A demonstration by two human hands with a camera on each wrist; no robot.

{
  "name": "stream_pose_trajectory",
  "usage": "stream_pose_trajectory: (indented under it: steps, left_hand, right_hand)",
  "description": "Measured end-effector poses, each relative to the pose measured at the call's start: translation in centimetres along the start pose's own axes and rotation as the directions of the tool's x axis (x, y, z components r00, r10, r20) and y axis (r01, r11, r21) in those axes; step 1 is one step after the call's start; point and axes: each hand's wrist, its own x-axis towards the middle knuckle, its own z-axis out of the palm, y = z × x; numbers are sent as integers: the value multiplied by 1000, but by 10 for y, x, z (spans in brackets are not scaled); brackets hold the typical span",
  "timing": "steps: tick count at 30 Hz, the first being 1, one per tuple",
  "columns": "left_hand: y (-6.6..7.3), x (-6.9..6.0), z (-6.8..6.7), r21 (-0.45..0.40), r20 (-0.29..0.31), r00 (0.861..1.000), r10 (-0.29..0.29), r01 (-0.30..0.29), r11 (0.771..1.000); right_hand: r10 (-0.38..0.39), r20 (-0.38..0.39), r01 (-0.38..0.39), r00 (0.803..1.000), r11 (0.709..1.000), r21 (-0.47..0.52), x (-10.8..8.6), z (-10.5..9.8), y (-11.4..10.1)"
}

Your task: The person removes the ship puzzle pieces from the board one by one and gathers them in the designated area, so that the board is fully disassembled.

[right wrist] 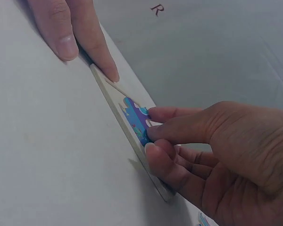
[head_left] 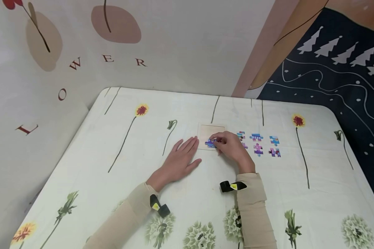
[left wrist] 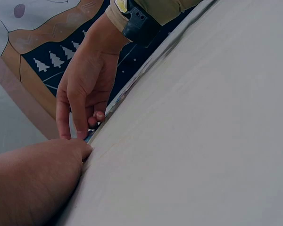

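A shallow square wooden puzzle tray (head_left: pixel 211 130) lies on the table. In its lower part is a blue and purple jigsaw piece (right wrist: pixel 134 120), partly covered by fingers. My right hand (head_left: pixel 233 148) pinches this piece at its right end between thumb and fingers, low over the tray. My left hand (head_left: pixel 181 160) lies flat with straight fingers, its fingertips at the tray's left edge. The left wrist view shows the right hand (left wrist: pixel 87 82) with its fingers pointing down beyond the left hand (left wrist: pixel 35 176); the piece is mostly hidden there.
Several loose jigsaw pieces (head_left: pixel 258 149) lie right of the tray, some partly behind the right hand. The flower-printed tablecloth (head_left: pixel 127 138) covers the table. A pale wall (head_left: pixel 180 52) stands behind the table, and a dark tree-patterned hanging (head_left: pixel 330 76) is at the right.
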Motion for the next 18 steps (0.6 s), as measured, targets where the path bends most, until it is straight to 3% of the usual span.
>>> stream_pose_trajectory:
  steps: [4, 18]
  left_hand:
    - [0, 0, 0, 8, 4, 1000, -1, 1, 1000]
    - [0, 0, -2, 8, 6, 1000, 6, -6, 1000]
  right_hand:
    - [-9, 11, 9, 1000, 1000, 15, 0, -1, 2]
    - [71, 1, -71, 997, 996, 63, -2, -3, 3]
